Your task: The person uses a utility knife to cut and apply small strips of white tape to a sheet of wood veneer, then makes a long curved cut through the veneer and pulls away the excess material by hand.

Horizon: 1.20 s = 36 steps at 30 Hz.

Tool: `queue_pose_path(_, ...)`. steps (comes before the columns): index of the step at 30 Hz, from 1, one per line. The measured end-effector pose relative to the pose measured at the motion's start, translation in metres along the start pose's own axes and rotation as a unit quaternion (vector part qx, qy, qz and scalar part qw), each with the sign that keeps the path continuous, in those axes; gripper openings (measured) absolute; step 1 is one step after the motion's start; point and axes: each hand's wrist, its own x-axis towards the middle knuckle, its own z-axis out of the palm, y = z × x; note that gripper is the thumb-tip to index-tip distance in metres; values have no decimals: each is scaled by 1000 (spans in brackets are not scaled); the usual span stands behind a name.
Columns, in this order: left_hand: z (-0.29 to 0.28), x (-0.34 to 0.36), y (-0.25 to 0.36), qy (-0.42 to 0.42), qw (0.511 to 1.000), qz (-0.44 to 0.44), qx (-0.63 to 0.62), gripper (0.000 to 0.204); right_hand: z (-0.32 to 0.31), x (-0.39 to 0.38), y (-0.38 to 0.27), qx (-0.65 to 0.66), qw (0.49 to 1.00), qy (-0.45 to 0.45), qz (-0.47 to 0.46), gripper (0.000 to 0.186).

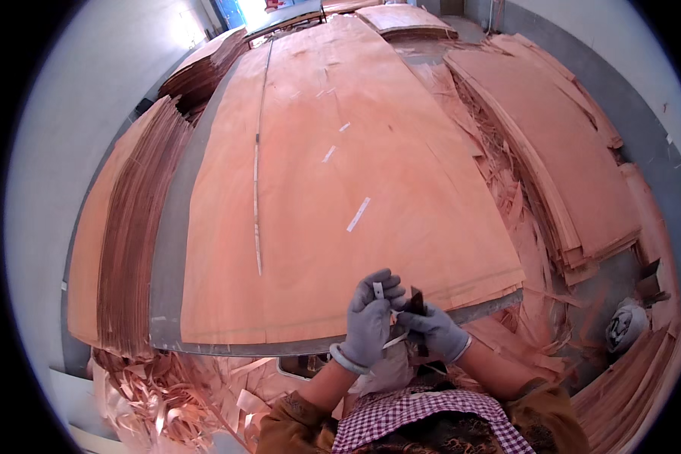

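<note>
My left hand [367, 321], in a grey glove, is closed with a short piece of white tape [378, 290] between its fingers. My right hand [439, 331], gloved alike, grips a dark, flat, blade-like tool [417, 300]; its exact kind is unclear. Both hands meet over the near edge of a wide table, in front of my body. A white strip [394, 341] hangs between them. Beyond them lies a large orange-tan wood veneer sheet [310, 250]. White tape strips [359, 215] are stuck along its middle, and a long narrow dark-and-light line [256, 181] runs down its left part.
The grey table edge [257, 349] borders the sheet. Tall veneer stacks [140, 234] stand along the left, and more stacks [560, 151] lie at the right. Veneer scraps [166, 401] cover the floor at both sides. A grey cloth bundle [626, 324] sits at the right.
</note>
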Motion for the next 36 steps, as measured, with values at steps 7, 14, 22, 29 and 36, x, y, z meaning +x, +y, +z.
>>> queue_pose_path(7,26,102,-56,1,998,-62,20,41,-98,5,-109,-167,986,-2,21,25)
queue_pose_path(14,27,232,-87,-27,997,-65,-7,41,-185,62,-201,-254,965,43,-40,15)
queue_pose_path(22,3,288,-111,81,852,146,496,27,-260,173,-242,-362,910,168,-109,5)
queue_pose_path(29,18,305,-143,-5,496,213,842,29,-279,179,-238,-345,921,152,-93,3)
queue_pose_path(36,24,347,-137,-73,425,190,882,19,-273,171,-247,-357,924,107,-82,5)
